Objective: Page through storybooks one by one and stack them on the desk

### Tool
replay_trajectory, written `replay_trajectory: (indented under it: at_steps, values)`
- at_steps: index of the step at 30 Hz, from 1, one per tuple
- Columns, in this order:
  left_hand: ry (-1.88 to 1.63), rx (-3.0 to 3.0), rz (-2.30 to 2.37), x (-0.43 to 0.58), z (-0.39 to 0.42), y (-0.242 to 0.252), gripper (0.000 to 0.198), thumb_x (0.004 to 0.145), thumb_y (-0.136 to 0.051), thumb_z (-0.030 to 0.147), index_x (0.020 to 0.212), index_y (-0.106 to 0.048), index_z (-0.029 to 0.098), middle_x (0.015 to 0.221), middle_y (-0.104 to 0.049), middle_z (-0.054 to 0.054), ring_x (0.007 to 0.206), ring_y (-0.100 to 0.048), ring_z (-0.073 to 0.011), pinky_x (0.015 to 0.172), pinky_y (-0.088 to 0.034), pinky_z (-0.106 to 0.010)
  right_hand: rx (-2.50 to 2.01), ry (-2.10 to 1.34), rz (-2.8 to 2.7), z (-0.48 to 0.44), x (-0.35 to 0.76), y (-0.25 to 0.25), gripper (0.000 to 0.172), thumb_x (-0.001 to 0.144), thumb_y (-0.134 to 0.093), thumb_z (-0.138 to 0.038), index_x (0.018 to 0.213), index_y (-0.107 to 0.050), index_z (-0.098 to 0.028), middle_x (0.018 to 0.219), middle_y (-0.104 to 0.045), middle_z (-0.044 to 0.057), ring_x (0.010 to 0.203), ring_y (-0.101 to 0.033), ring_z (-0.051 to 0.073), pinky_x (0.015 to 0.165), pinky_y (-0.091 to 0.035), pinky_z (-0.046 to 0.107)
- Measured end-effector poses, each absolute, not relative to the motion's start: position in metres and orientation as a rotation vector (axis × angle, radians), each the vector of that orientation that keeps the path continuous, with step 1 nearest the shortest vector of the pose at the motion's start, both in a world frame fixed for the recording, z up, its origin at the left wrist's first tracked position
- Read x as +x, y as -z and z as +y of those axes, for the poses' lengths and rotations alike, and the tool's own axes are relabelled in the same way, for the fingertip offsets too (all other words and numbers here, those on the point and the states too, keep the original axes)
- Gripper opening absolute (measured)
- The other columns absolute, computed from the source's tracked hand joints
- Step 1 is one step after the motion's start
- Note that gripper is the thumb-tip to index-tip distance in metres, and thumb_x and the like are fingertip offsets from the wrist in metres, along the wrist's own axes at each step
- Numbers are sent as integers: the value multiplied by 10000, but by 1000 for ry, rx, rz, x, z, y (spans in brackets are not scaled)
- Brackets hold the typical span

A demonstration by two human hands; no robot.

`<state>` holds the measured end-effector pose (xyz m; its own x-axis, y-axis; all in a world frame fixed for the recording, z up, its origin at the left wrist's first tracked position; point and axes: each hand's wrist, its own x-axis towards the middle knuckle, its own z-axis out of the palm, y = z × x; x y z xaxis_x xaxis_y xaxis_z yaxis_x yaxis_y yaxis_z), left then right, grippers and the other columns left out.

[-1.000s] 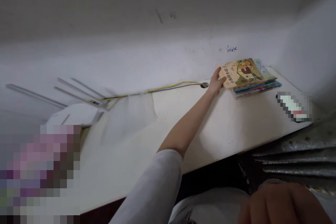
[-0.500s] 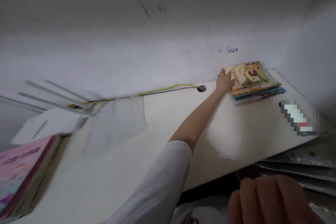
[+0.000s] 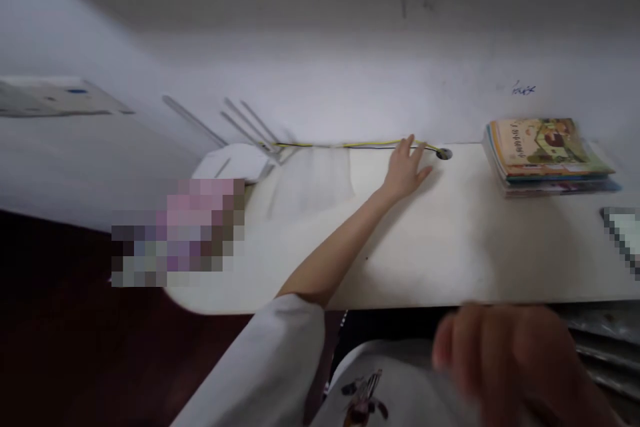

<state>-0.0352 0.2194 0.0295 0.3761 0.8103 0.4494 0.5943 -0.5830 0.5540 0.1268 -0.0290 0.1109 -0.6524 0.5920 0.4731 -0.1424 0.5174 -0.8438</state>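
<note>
My left hand [image 3: 405,170] lies open on the cream desk [image 3: 440,247], palm down with the fingers spread, and holds nothing. Its fingertips are close to the desk's back edge, just left of a round cable grommet [image 3: 443,154]. A stack of picture books [image 3: 547,150], with an illustrated cover on top, sits well to the right of that hand. My right hand [image 3: 500,360] is blurred near my body at the bottom of the view, in front of the desk edge. Nothing shows in it.
A yellow and black cable [image 3: 350,144] runs along the wall behind the desk into the grommet. A pale sheet [image 3: 310,180] lies on the desk's left part. A pixelated patch [image 3: 177,233] hides something at the left, and another [image 3: 620,233] sits at the right edge.
My left hand has come off the book stack and moved left along the desk. The view has swung left, so the books sit further right. My right hand has risen slightly.
</note>
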Motion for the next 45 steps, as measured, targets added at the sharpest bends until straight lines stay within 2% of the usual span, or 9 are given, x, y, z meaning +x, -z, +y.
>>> replay_trajectory:
  at_steps: [4, 8, 12, 20, 26, 29, 34, 40, 45]
  values:
    - [-822, 2166, 1894, -144, 179, -33, 669, 856, -527, 451, 1415, -351, 128, 1542, -206, -215, 1430, -118, -371, 1107, -130, -589, -955, -526, -2160, 18, 119, -78, 550, 910, -427, -486, 1406, -389, -252, 1375, -518, 99, 1261, -475, 281, 1036, -396, 488]
    - [-476, 1746, 2479, -232, 148, -20, 718, 906, -394, 468, 1452, -235, 30, 1538, -161, -262, 1430, -103, -380, 1084, -174, -615, -1521, 24, -2337, 63, 137, -13, 589, 923, -374, -500, 1336, -455, -87, 1372, -468, 265, 1268, -424, 398, 977, -371, 569]
    - [-297, 1506, 2622, -279, 133, 1, 729, 886, -399, 509, 1399, -326, -3, 1488, -259, -307, 1409, -180, -394, 1070, -212, -610, -1789, 221, -2325, 78, 159, 34, 546, 933, -334, -470, 1305, -484, -100, 1361, -484, 257, 1261, -433, 380, 963, -365, 560]
    - [-420, 1592, 2588, -277, 128, 6, 445, 894, -414, 360, 1246, -506, 104, 1309, -534, -233, 1294, -410, -342, 1028, -293, -552, -1803, 260, -2294, 82, 167, 52, 545, 912, -352, -488, 1288, -515, -129, 1384, -477, 214, 1284, -419, 321, 1007, -330, 514]
    - [-513, 1419, 2613, -284, 133, -8, 750, 788, -590, 414, 1416, -277, 149, 1345, -494, -227, 1252, -452, -363, 954, -390, -485, -1776, 287, -2271, 84, 169, 55, 537, 910, -351, -490, 1285, -524, -147, 1371, -497, 203, 1275, -431, 325, 996, -344, 522]
    - [-439, 1317, 2553, -295, 143, -17, 755, 719, -674, 457, 1338, -382, 139, 1321, -509, -235, 1210, -499, -362, 901, -435, -433, -1775, 284, -2266, 82, 168, 52, 531, 911, -357, -482, 1280, -532, -142, 1371, -499, 204, 1274, -436, 333, 996, -350, 529]
    - [-367, 1345, 2477, -303, 152, -31, 471, 688, -739, 367, 1064, -582, 130, 1107, -656, -180, 1054, -607, -318, 817, -465, -381, -1808, 269, -2250, 82, 166, 51, 523, 916, -362, -478, 1279, -534, -142, 1380, -496, 190, 1286, -432, 314, 1010, -349, 512]
    - [-559, 1630, 2505, -262, 131, -44, 320, 922, -423, 321, 1148, -595, 174, 1252, -590, -153, 1173, -538, -285, 945, -407, -409, -1789, 259, -2257, 82, 167, 52, 512, 910, -380, -476, 1277, -537, -156, 1382, -496, 185, 1285, -433, 316, 1007, -351, 512]
    - [-886, 2045, 2405, -210, 114, -57, 377, 929, -360, 223, 1230, -576, 156, 1418, -462, -161, 1355, -341, -331, 1081, -260, -506, -1799, 221, -2253, 80, 165, 49, 512, 918, -373, -468, 1274, -542, -141, 1387, -489, 193, 1291, -427, 322, 1017, -339, 516]
